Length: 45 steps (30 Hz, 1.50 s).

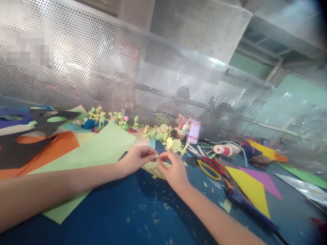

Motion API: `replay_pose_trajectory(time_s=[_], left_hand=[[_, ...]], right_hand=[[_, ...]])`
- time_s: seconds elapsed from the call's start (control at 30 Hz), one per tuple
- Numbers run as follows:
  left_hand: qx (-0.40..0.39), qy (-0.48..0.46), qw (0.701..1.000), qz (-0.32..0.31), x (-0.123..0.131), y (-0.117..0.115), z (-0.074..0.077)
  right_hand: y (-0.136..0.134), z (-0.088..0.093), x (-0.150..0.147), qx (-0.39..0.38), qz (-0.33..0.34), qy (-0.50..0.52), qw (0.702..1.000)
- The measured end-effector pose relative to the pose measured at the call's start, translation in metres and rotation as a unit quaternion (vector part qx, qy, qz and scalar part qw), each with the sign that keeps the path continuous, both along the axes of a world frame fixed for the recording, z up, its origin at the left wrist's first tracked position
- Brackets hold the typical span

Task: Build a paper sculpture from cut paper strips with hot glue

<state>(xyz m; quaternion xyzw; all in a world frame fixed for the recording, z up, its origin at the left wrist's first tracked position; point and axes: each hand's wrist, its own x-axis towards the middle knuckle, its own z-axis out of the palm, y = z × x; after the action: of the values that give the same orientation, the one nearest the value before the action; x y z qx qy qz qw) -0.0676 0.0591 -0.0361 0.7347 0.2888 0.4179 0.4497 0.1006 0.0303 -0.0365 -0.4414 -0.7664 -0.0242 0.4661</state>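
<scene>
My left hand and my right hand meet over the blue table, fingertips pinched together on a small pale green foam piece. Both hands are closed in a pinch. Under them lies a light yellow foam sheet. A large light green sheet lies beneath my left forearm.
Small foam figures and green cut shapes stand near a perforated metal screen. Black and orange sheets lie left. Scissors with yellow and red handles, a glue gun, a tape roll and yellow and purple sheets lie right.
</scene>
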Motion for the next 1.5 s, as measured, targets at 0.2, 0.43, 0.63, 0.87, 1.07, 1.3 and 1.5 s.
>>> replay_pose_trajectory(time_s=[0.2,0.43,0.63,0.87,1.07,1.3,1.5], left_hand=[[0.01,0.019,1.0,-0.015,0.001,-0.005,0.003],[0.017,0.044,0.999,-0.019,0.003,-0.007,0.003],[0.002,0.014,1.0,-0.027,0.001,-0.004,0.002],[-0.04,-0.015,0.999,0.011,0.001,0.002,0.002],[-0.048,-0.026,0.998,-0.025,0.001,-0.002,0.004],[-0.041,-0.024,0.999,-0.007,0.002,0.0,0.0],[-0.04,-0.036,0.998,0.024,0.001,0.001,0.002]], right_hand=[[-0.005,0.002,0.0,0.004,-0.001,-0.015,1.0],[-0.007,0.001,0.0,0.019,-0.001,-0.022,1.0],[-0.004,0.002,0.0,0.007,0.016,-0.025,1.0],[-0.003,0.002,0.0,-0.01,0.017,0.0,1.0],[-0.003,0.002,0.001,-0.016,-0.01,0.003,1.0],[-0.002,0.001,0.0,-0.016,-0.007,-0.002,1.0],[0.0,0.0,0.001,-0.039,0.005,0.026,0.999]])
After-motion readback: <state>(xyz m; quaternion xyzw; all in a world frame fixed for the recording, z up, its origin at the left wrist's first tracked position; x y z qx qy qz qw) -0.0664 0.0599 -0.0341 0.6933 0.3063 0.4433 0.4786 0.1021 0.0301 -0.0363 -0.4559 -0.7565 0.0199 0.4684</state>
